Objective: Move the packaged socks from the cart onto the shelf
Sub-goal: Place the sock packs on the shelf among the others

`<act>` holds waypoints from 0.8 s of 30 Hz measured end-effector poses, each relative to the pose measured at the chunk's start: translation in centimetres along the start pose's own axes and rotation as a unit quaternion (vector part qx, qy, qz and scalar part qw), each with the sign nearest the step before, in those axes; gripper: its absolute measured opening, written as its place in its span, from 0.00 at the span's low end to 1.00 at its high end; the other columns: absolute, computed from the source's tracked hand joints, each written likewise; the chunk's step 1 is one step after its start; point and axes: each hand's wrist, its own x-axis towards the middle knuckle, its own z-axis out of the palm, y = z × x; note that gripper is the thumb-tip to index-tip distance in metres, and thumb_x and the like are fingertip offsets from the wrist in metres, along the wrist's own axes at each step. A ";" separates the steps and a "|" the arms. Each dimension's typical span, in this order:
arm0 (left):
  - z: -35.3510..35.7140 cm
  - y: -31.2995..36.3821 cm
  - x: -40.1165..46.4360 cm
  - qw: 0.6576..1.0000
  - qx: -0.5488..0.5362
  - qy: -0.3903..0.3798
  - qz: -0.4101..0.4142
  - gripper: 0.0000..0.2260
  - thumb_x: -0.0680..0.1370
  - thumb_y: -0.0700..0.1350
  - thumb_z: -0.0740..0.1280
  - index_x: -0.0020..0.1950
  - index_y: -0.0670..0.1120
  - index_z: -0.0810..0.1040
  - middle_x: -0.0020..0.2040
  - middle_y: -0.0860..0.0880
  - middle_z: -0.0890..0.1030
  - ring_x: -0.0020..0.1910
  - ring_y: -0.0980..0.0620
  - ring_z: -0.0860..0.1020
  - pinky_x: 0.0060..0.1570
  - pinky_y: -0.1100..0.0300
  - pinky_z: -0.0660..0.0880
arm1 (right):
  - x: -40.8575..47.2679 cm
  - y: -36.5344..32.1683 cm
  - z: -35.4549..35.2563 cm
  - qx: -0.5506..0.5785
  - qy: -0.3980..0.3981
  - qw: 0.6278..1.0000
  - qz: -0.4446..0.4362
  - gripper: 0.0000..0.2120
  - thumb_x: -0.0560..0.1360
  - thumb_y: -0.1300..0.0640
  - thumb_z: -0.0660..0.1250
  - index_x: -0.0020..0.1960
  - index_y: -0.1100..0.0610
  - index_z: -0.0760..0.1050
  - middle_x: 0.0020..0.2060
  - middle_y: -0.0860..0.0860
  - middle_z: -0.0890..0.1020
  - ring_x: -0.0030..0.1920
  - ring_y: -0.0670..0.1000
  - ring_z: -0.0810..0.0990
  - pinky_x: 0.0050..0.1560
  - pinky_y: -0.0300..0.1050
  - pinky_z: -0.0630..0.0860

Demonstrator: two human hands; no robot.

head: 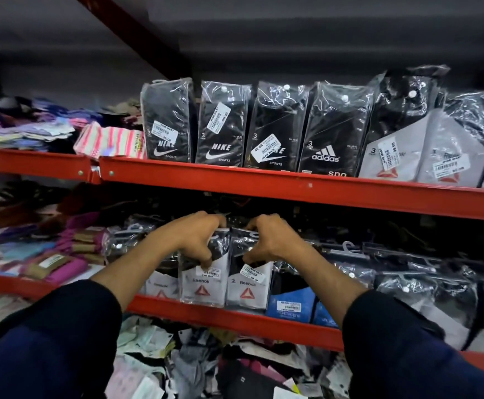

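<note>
Two Reebok sock packs stand upright side by side on the middle red shelf (235, 315), each in clear plastic with a grey-white lower half and a price sticker. My left hand (197, 237) grips the top of the left Reebok pack (203, 286), thumb in front and fingers behind. My right hand (266, 240) pinches the top of the right Reebok pack (248, 289) in the same way. The cart is out of view.
The upper red shelf (292, 185) holds a row of upright black Nike (222, 133), Adidas (330, 133) and grey Reebok packs (436, 151). Blue Jockey packs (289, 306) stand right of my hands. Folded coloured socks (33, 131) fill the left. Loose packs pile up below (206, 367).
</note>
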 end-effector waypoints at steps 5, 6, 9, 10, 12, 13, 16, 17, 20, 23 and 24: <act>1.2 -0.2 1.5 1.000 0.012 0.006 -0.001 0.39 0.56 0.48 0.84 0.63 0.48 0.70 0.40 0.51 0.79 0.41 0.46 0.81 0.42 0.48 0.83 | 0.2 0.4 1.2 -0.015 -0.021 1.000 0.007 0.26 0.59 0.49 0.82 0.51 0.58 0.81 0.44 0.54 0.85 0.43 0.56 0.84 0.44 0.48 0.83; 1.5 -0.2 1.7 1.000 0.008 0.003 0.000 0.40 0.57 0.47 0.84 0.64 0.48 0.71 0.42 0.49 0.80 0.42 0.46 0.81 0.42 0.48 0.83 | 0.1 0.5 1.3 -0.018 -0.018 1.000 0.005 0.21 0.59 0.49 0.82 0.46 0.57 0.80 0.42 0.54 0.84 0.41 0.56 0.83 0.41 0.46 0.81; 2.6 -0.4 2.3 1.000 -0.017 -0.007 -0.002 0.40 0.58 0.45 0.85 0.65 0.46 0.71 0.51 0.46 0.82 0.47 0.46 0.82 0.45 0.50 0.82 | 0.0 0.7 2.0 -0.029 -0.022 0.999 0.002 0.18 0.59 0.51 0.81 0.41 0.57 0.78 0.37 0.53 0.82 0.36 0.55 0.80 0.35 0.45 0.77; 3.0 -0.5 2.4 1.000 -0.022 -0.006 0.001 0.41 0.58 0.45 0.85 0.66 0.46 0.72 0.56 0.45 0.81 0.51 0.46 0.81 0.49 0.52 0.81 | -0.1 0.7 2.2 -0.034 -0.029 0.999 0.001 0.19 0.60 0.51 0.81 0.43 0.58 0.78 0.37 0.53 0.82 0.36 0.55 0.80 0.36 0.46 0.78; 3.6 -0.6 2.4 1.000 -0.023 -0.004 0.005 0.42 0.58 0.46 0.85 0.69 0.44 0.72 0.63 0.44 0.76 0.60 0.44 0.77 0.57 0.55 0.78 | -0.3 0.8 2.6 -0.032 -0.036 0.999 -0.009 0.18 0.61 0.52 0.81 0.43 0.57 0.76 0.35 0.51 0.79 0.35 0.54 0.78 0.36 0.45 0.75; 3.9 -0.6 2.4 1.000 -0.022 -0.006 0.005 0.43 0.59 0.47 0.85 0.70 0.44 0.71 0.64 0.44 0.74 0.62 0.44 0.75 0.58 0.56 0.76 | -0.3 0.9 2.7 -0.027 -0.037 0.999 -0.011 0.17 0.61 0.52 0.80 0.43 0.56 0.75 0.33 0.50 0.78 0.35 0.54 0.78 0.35 0.44 0.73; 4.2 -0.7 2.4 1.000 -0.005 -0.009 0.007 0.44 0.59 0.49 0.85 0.71 0.44 0.70 0.66 0.43 0.72 0.65 0.43 0.72 0.61 0.55 0.74 | -0.4 1.2 2.9 -0.028 -0.037 0.999 -0.016 0.17 0.62 0.52 0.79 0.45 0.57 0.77 0.33 0.50 0.77 0.35 0.53 0.78 0.33 0.43 0.71; 4.3 -0.8 2.3 1.000 -0.002 -0.006 0.011 0.45 0.58 0.49 0.85 0.71 0.44 0.70 0.66 0.44 0.72 0.65 0.43 0.72 0.61 0.54 0.74 | -0.4 1.3 3.0 -0.035 -0.035 0.999 -0.022 0.18 0.62 0.51 0.79 0.47 0.57 0.78 0.33 0.50 0.77 0.35 0.54 0.78 0.32 0.43 0.70; 5.0 -1.0 2.1 0.999 0.032 0.017 0.030 0.48 0.57 0.52 0.85 0.73 0.46 0.69 0.66 0.46 0.74 0.64 0.42 0.72 0.64 0.49 0.73 | -0.7 1.5 3.1 -0.057 -0.034 0.996 -0.051 0.27 0.62 0.46 0.80 0.56 0.57 0.79 0.43 0.52 0.82 0.44 0.56 0.81 0.38 0.45 0.75; 5.6 -0.9 1.3 0.995 0.084 0.036 0.043 0.50 0.58 0.54 0.84 0.76 0.49 0.65 0.71 0.49 0.72 0.68 0.43 0.68 0.67 0.42 0.70 | -1.7 1.3 3.0 -0.034 -0.015 0.996 -0.083 0.35 0.68 0.36 0.75 0.67 0.55 0.75 0.61 0.52 0.82 0.59 0.56 0.81 0.54 0.50 0.79; 5.7 -0.9 0.9 0.994 0.095 0.041 0.041 0.51 0.60 0.54 0.83 0.77 0.49 0.63 0.73 0.50 0.70 0.70 0.43 0.67 0.68 0.41 0.69 | -2.1 1.1 2.9 -0.022 0.001 0.996 -0.086 0.33 0.72 0.36 0.70 0.69 0.55 0.73 0.64 0.53 0.81 0.62 0.57 0.80 0.57 0.52 0.79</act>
